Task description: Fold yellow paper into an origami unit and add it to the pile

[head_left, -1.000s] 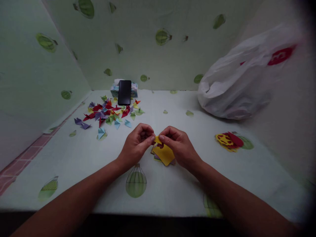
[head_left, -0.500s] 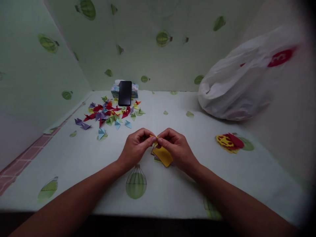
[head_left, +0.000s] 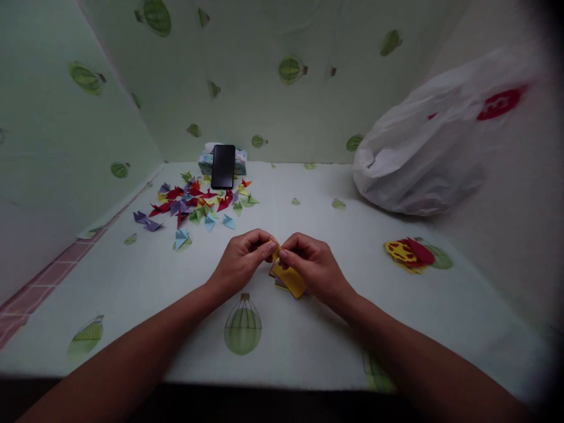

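Between my two hands is a small folded piece of yellow paper (head_left: pixel 276 252), mostly hidden by the fingers. My left hand (head_left: pixel 244 257) pinches it between thumb and forefinger. From the other side, my right hand (head_left: pixel 312 262) pinches its edge, the fingertips of both hands nearly touching. Right below them lies a small stack of coloured paper sheets (head_left: pixel 291 281), a yellow one on top, partly covered by my right hand. Farther back on the left, several folded paper cranes (head_left: pixel 194 202) in red, purple, green, blue and orange lie in a loose pile.
A black phone (head_left: pixel 223 167) leans upright against a tissue box (head_left: pixel 240 161) behind the cranes. At the back right sits a bulging white plastic bag (head_left: pixel 414 158). Red and yellow cut-out pieces (head_left: pixel 408 254) lie on the right of the balloon-patterned table cover (head_left: pixel 198 346).
My right fingertips have shifted slightly left and down along the yellow paper. My left hand has hardly moved, and everything else stays in place.
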Motion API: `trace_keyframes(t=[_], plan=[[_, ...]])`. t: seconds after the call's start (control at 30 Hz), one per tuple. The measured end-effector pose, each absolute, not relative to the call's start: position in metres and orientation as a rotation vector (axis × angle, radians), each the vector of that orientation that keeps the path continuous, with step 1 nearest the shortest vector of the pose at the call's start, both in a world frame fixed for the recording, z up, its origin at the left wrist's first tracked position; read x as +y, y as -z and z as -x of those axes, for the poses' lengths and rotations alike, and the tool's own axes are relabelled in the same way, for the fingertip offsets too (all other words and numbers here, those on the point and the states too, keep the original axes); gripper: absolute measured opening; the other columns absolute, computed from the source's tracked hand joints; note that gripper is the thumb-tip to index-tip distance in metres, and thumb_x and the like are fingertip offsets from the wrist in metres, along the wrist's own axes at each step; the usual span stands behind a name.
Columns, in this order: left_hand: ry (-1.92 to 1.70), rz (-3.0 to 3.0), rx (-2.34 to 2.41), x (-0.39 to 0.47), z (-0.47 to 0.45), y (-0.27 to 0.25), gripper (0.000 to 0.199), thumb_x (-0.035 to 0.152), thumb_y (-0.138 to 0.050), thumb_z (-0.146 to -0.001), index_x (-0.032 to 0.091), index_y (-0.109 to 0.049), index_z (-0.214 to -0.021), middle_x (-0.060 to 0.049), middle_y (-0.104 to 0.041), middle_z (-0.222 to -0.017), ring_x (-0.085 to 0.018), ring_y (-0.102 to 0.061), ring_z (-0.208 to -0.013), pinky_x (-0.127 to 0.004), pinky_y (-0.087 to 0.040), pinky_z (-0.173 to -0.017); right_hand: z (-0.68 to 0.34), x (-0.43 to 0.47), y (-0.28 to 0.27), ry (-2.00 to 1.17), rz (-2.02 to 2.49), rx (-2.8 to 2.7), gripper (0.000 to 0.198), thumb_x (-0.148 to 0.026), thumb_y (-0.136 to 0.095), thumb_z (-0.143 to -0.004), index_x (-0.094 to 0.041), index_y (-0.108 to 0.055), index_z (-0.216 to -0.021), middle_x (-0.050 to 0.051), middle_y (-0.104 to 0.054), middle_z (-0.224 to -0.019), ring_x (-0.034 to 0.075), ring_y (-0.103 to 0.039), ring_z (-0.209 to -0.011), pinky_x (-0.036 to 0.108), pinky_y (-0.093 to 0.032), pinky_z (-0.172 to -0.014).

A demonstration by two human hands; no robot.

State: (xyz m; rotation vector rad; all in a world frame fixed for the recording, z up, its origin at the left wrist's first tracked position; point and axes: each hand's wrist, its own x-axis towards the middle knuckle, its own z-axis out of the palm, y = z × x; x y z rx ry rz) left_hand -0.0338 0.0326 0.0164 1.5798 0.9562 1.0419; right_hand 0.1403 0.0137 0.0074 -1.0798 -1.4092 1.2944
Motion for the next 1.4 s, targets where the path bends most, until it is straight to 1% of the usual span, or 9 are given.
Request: trace_keyframes(t=[0.07, 0.3, 0.5, 0.63, 0.77, 1.0, 1.13, 1.23, 1.4], plan=[[-1.045, -1.485, 0.896, 0.0325, 0.0319, -0.0133, 0.017, 0.032, -0.069, -0.082, 0.016, -0.065, -0.086, -0.001, -0.064, -0.074, -0.013, -0.059, -0.069, -0.026, -0.05, -0.065, -0.1414, 0.0125, -0.0091, -1.162, 1.079, -1.432, 0.019, -0.033, -0.07, -0.083, -0.019, -0.064, -0.072, 0.001, -0.064, -0.068, 0.013, -0.058, -0.061, 0.026, -0.048, -0.056], [-0.965, -1.617, 0.975, 0.0325, 0.0339, -0.0134, 0.017, 0.031, -0.069, -0.081, 0.015, -0.064, -0.075, 0.0, -0.062, -0.07, -0.012, -0.055, -0.065, -0.024, -0.045, -0.062, -0.1441, 0.0167, -0.0071, -1.122, 1.052, -1.501, 0.016, -0.033, -0.068, -0.086, -0.019, -0.064, -0.078, 0.001, -0.065, -0.071, 0.013, -0.058, -0.063, 0.025, -0.046, -0.058], [-0.929, -1.726, 0.96, 0.0283, 0.0332, -0.0169, 0.017, 0.028, -0.068, -0.081, 0.016, -0.062, -0.071, 0.0, -0.063, -0.068, -0.013, -0.055, -0.065, -0.024, -0.043, -0.061, -0.1449, 0.0142, -0.0097, -0.993, 1.088, -1.583, 0.022, -0.032, -0.065, -0.087, -0.019, -0.06, -0.07, -0.001, -0.061, -0.064, 0.012, -0.053, -0.059, 0.024, -0.041, -0.055], [-0.947, -1.809, 0.934, 0.0276, 0.033, -0.0177, 0.016, 0.027, -0.062, -0.086, 0.017, -0.062, -0.074, -0.001, -0.063, -0.07, -0.013, -0.055, -0.065, -0.024, -0.043, -0.062, -0.1449, 0.0151, -0.0105, -1.047, 1.113, -1.565, 0.023, -0.034, -0.063, -0.088, -0.019, -0.061, -0.07, 0.0, -0.063, -0.063, 0.013, -0.055, -0.057, 0.025, -0.042, -0.054], [-0.949, -1.914, 0.982, 0.0291, 0.0348, -0.0193, 0.018, 0.026, -0.063, -0.085, 0.017, -0.058, -0.07, 0.001, -0.057, -0.067, -0.012, -0.05, -0.063, -0.024, -0.038, -0.059, -0.1446, 0.017, -0.0092, -1.049, 1.066, -1.556, 0.016, -0.031, -0.066, -0.085, -0.02, -0.062, -0.074, -0.001, -0.064, -0.066, 0.012, -0.056, -0.059, 0.024, -0.043, -0.055], [-0.947, -1.822, 0.889, 0.026, 0.0358, -0.018, 0.021, 0.031, -0.057, -0.091, 0.017, -0.058, -0.075, 0.0, -0.059, -0.07, -0.012, -0.051, -0.065, -0.025, -0.04, -0.062, -0.1436, 0.0135, -0.0115, -1.168, 1.016, -1.532, 0.024, -0.036, -0.06, -0.092, -0.02, -0.056, -0.074, -0.001, -0.062, -0.062, 0.012, -0.058, -0.056, 0.024, -0.045, -0.053], [-0.936, -1.902, 0.944, 0.0281, 0.0357, -0.0183, 0.022, 0.028, -0.058, -0.089, 0.017, -0.056, -0.07, 0.001, -0.057, -0.066, -0.011, -0.049, -0.062, -0.024, -0.037, -0.059, -0.1426, 0.0154, -0.0078, -1.26, 0.98, -1.456, 0.022, -0.037, -0.064, -0.089, -0.019, -0.059, -0.078, 0.0, -0.065, -0.067, 0.012, -0.061, -0.057, 0.023, -0.046, -0.053], [-0.925, -1.834, 0.893, 0.0288, 0.0344, -0.0177, 0.02, 0.029, -0.057, -0.09, 0.017, -0.06, -0.074, 0.001, -0.06, -0.067, -0.011, -0.05, -0.062, -0.024, -0.039, -0.059, -0.1434, 0.0158, -0.0074, -1.285, 0.982, -1.419, 0.02, -0.036, -0.065, -0.089, -0.019, -0.06, -0.079, -0.001, -0.066, -0.065, 0.012, -0.061, -0.056, 0.023, -0.047, -0.052], [-0.912, -1.67, 0.89, 0.0276, 0.0327, -0.016, 0.017, 0.03, -0.061, -0.086, 0.016, -0.059, -0.077, 0.001, -0.059, -0.068, -0.011, -0.052, -0.063, -0.023, -0.042, -0.06, -0.1426, 0.016, -0.0065, -1.271, 0.99, -1.44, 0.032, -0.042, -0.06, -0.093, -0.018, -0.057, -0.073, -0.001, -0.062, -0.059, 0.01, -0.058, -0.051, 0.021, -0.046, -0.049]])
